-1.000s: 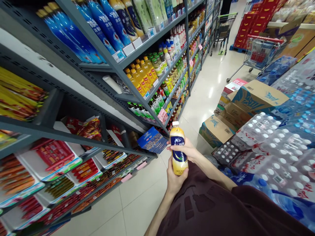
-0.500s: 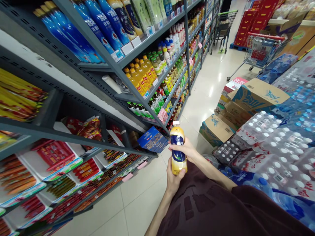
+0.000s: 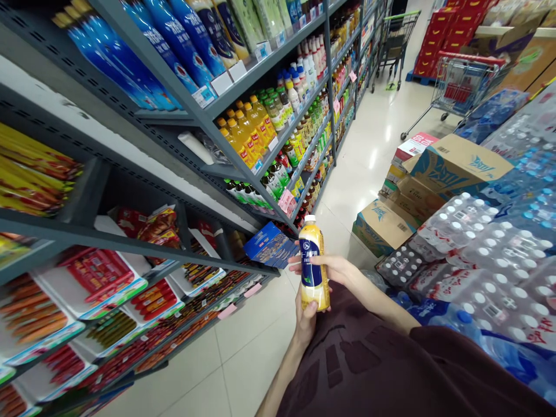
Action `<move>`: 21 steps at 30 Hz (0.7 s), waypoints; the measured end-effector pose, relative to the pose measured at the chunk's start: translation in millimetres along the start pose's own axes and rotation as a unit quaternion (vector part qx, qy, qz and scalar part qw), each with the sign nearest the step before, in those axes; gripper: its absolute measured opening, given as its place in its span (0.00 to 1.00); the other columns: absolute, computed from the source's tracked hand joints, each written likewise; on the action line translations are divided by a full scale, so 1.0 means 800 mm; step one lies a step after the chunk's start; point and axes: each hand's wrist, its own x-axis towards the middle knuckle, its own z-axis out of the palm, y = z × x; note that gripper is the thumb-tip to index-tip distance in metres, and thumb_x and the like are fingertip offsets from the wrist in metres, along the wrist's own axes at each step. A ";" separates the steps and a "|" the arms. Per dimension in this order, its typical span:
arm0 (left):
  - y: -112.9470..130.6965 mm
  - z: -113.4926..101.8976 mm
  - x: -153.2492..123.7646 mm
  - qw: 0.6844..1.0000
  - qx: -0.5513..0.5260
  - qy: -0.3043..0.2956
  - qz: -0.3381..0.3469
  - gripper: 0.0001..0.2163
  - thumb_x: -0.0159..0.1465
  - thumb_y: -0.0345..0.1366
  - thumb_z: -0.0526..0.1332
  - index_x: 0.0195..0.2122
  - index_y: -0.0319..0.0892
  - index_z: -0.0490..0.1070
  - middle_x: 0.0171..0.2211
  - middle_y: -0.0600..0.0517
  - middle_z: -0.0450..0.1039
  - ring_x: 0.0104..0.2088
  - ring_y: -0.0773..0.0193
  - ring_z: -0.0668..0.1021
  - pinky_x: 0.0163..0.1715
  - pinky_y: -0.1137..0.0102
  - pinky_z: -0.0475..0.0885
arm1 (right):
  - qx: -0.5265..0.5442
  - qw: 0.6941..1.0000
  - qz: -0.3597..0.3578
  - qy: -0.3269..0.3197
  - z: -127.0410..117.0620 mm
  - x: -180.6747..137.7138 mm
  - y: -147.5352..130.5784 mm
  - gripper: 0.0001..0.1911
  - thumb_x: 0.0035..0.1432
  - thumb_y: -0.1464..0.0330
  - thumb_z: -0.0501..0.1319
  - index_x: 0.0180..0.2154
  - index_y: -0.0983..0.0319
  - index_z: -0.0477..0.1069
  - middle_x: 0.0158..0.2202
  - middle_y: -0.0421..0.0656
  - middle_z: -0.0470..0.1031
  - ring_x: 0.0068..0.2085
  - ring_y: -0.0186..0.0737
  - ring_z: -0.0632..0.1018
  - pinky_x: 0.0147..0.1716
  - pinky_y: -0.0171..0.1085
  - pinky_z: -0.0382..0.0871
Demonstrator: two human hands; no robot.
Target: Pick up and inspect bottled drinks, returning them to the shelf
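I hold a yellow drink bottle (image 3: 311, 263) upright in front of me; it has a white cap and a dark blue label. My left hand (image 3: 305, 319) grips its base from below. My right hand (image 3: 336, 267) wraps around its middle from the right side, fingers across the label. The bottle hangs over the aisle floor, just right of the grey shelving (image 3: 226, 98). A blue box (image 3: 270, 245) sticks out from the shelf edge just left of the bottle.
Shelves on the left carry blue bottles, yellow and green drinks and red snack packs. Shrink-wrapped water packs (image 3: 478, 249) and cardboard cartons (image 3: 456, 165) are stacked on the right. Two shopping carts (image 3: 460, 84) stand farther down the tiled aisle (image 3: 373, 145).
The bottle has turned slightly in my hands, its label now facing more toward me. My right fingers have spread across the label and my left hand has shifted lower on the base.
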 end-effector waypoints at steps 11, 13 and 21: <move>0.000 0.004 0.008 1.000 0.011 0.010 -0.008 0.27 0.58 0.56 0.66 0.47 0.37 0.72 0.37 0.44 0.79 0.24 0.66 0.75 0.21 0.73 0.66 | 0.001 0.996 0.020 0.089 -0.002 0.003 0.009 0.25 0.40 0.61 0.78 0.38 0.65 0.76 0.37 0.46 0.80 0.36 0.42 0.82 0.27 0.34 0.77; -0.001 0.002 0.007 1.000 0.022 0.002 -0.002 0.26 0.59 0.55 0.66 0.47 0.38 0.71 0.40 0.44 0.79 0.29 0.61 0.78 0.24 0.71 0.70 | 0.013 0.997 0.006 0.077 -0.004 0.002 0.010 0.24 0.40 0.63 0.78 0.37 0.64 0.74 0.36 0.43 0.79 0.35 0.41 0.82 0.29 0.35 0.78; 0.016 0.009 0.011 0.992 0.117 -0.029 0.035 0.32 0.60 0.53 0.67 0.59 0.40 0.66 0.50 0.42 0.77 0.47 0.48 0.80 0.50 0.56 0.76 | 0.098 0.994 -0.048 -0.021 -0.005 -0.002 0.013 0.33 0.40 0.69 0.74 0.50 0.59 0.68 0.32 0.36 0.75 0.32 0.36 0.77 0.34 0.34 0.75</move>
